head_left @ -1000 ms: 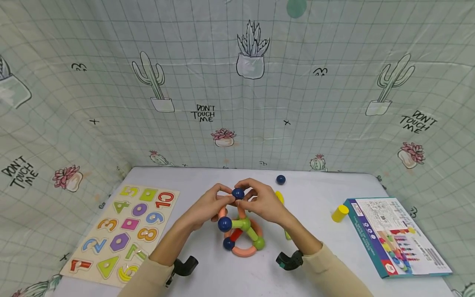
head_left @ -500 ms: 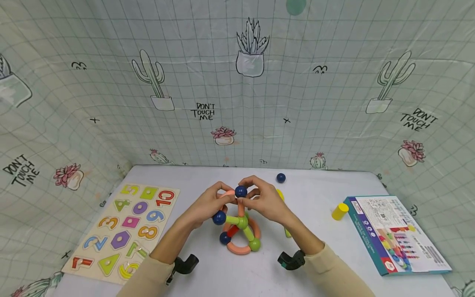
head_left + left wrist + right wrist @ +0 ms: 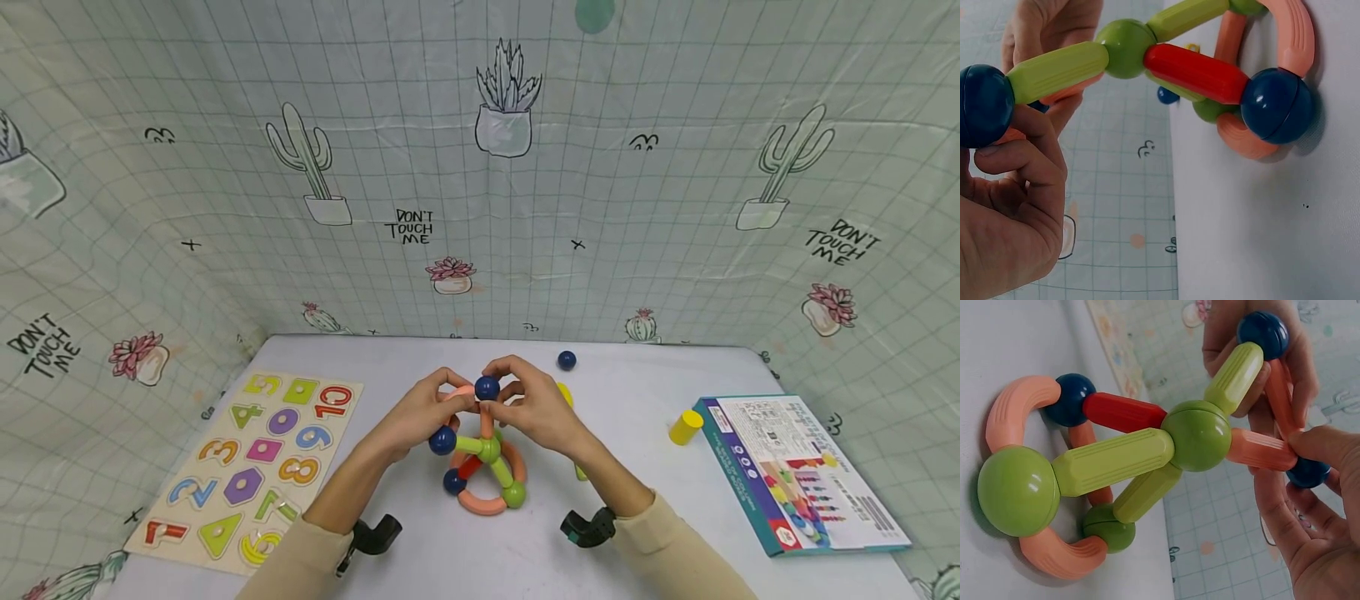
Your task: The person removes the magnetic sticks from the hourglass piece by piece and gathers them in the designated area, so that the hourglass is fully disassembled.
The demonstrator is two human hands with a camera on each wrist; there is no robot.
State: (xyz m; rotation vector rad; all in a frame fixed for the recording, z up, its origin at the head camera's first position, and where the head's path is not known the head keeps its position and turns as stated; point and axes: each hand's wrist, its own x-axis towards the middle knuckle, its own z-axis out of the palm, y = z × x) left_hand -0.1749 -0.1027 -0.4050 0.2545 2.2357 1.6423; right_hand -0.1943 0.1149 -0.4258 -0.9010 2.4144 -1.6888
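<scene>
We list one frame [image 3: 490, 451] of rods and balls, standing at mid-table, its base ring [image 3: 483, 504] resting on the table [image 3: 630, 400] and its upper part between the two hands. One red rod [image 3: 1122, 412], running from the ring to the green hub [image 3: 1197, 436]. One upright [image 3: 1263, 449], salmon, rising from the hub to the blue top ball [image 3: 487, 387]. One side ball [image 3: 442, 440], blue, on a green rod from the hub. Left hand [image 3: 420, 414]: grasping, pinching the salmon bridge [image 3: 1280, 400] that runs from side ball towards top ball. Right hand [image 3: 542, 408]: grasping, pinching the top ball. Step in hand, as we judge it: joining bridge to top ball; whether the end is seated we cannot tell, the right thumb covering the spot. Next move, in our view: hold the ball steady, bring the rod end squarely to it, and let go gently lest the upright tip. Also present: one spare ball [image 3: 567, 360], blue, beyond the right hand; one cylinder [image 3: 686, 427], yellow, just beside the box [image 3: 810, 475]; one number board [image 3: 337, 427], at left.
</scene>
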